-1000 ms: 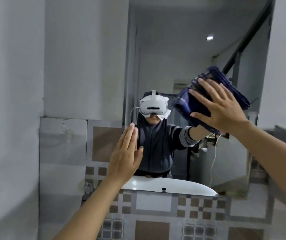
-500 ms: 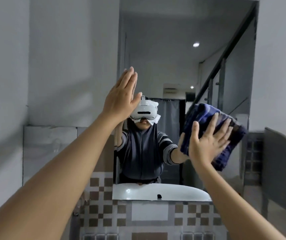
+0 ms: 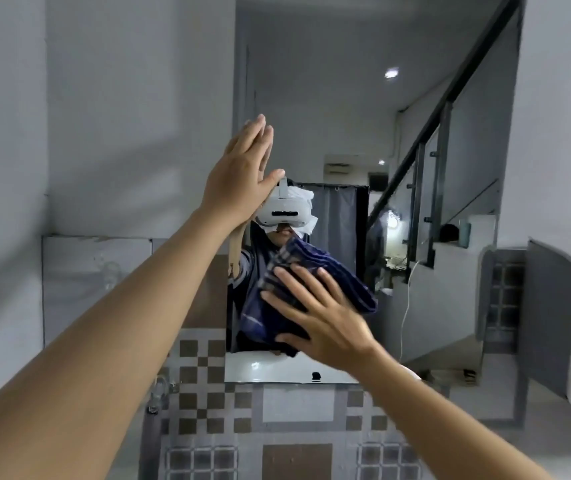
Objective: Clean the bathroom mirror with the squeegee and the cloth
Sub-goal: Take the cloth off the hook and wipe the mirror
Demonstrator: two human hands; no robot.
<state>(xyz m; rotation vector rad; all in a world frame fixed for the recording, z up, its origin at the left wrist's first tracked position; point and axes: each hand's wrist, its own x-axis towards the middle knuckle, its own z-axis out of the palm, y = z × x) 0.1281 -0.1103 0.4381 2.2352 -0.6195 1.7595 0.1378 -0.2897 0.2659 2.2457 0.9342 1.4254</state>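
— Where's the cloth [image 3: 339,275]?
— Lower centre of the frame, sandwiched between the right grip [image 3: 322,317] and the mirror [image 3: 346,116], low on the glass near its left edge. The fingers are spread straight and press it flat, not curled round it.
— And the left grip [image 3: 242,181]?
— Released, flat-fingered, holding nothing, at the mirror's left edge above the cloth.
— So the wipe goes?
— I'd judge up and rightward, since most of the glass lies that way. No squeegee in view.

A dark blue cloth [image 3: 315,259] lies against the mirror [image 3: 346,98].
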